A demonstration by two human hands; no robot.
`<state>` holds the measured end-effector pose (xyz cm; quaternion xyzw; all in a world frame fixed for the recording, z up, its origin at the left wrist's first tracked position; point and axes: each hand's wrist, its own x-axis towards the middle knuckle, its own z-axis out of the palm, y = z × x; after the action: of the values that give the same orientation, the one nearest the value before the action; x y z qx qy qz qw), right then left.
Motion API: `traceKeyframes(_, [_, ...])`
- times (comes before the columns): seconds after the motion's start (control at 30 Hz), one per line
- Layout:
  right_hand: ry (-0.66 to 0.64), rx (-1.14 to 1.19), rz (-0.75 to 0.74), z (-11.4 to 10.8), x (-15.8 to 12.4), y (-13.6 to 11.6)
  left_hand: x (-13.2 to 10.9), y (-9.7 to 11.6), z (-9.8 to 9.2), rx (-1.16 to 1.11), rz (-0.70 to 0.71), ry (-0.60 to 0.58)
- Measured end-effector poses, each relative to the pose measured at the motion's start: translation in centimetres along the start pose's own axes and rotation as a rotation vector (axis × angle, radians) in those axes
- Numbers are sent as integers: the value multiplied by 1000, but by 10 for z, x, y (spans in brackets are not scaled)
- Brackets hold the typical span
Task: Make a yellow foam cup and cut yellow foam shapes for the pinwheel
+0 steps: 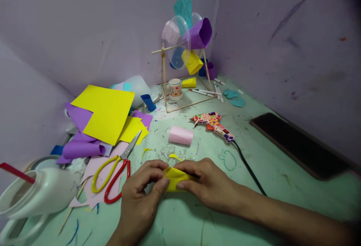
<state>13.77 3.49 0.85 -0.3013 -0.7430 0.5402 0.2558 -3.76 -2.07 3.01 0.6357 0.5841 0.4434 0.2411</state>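
Between my hands is a small folded piece of yellow paper [176, 178], held just above the green tabletop. My left hand [145, 189] pinches its left edge between thumb and fingers. On the other side my right hand [210, 184] grips it, with the thumb in front and fingers behind. A pink paper tube [181, 135] lies a little beyond my hands. To its right rests a flower-patterned glue gun [213, 124] with a black cord. Scissors [121, 169] with one yellow and one red handle lie open to the left of my left hand.
Yellow sheets [108, 110] and purple paper [81, 149] pile up at the left, beside a tipped white jug [47, 189]. A stick-framed wheel [179, 43] with paper cups stands at the back, near a small printed cup [175, 89] and markers [204, 92]. A dark phone [299, 144] lies right.
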Motion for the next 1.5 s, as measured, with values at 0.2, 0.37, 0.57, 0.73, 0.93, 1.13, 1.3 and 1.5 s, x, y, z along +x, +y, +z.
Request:
traceKeyframes(0.2, [-1, 5, 27, 2, 1, 4, 1, 0, 0, 4, -6, 6])
traceKeyframes(0.37, [1, 77, 31, 1, 2, 2, 1, -2, 1, -45, -44, -18])
traceKeyframes(0.57, [23, 200, 79, -1, 5, 3, -2, -3, -3, -116, -80, -93])
traceKeyframes(0.73, [-9, 279, 116, -1, 6, 4, -5, -8, -3, -191, -140, -62])
traceKeyframes(0.93, [-16, 392, 168, 0, 6, 7, -4, -7, -2, -290, -267, 226])
traceKeyframes(1.13, [60, 488, 150, 4, 7, 10, 0, -3, 0, -83, -141, 29])
traceKeyframes(1.3, [40, 350, 78, -1, 6, 5, 1, -2, 1, -60, -64, -21])
traceKeyframes(1.5, [126, 152, -132, -19, 9, 3, 1, -6, -3, -21, -71, -210])
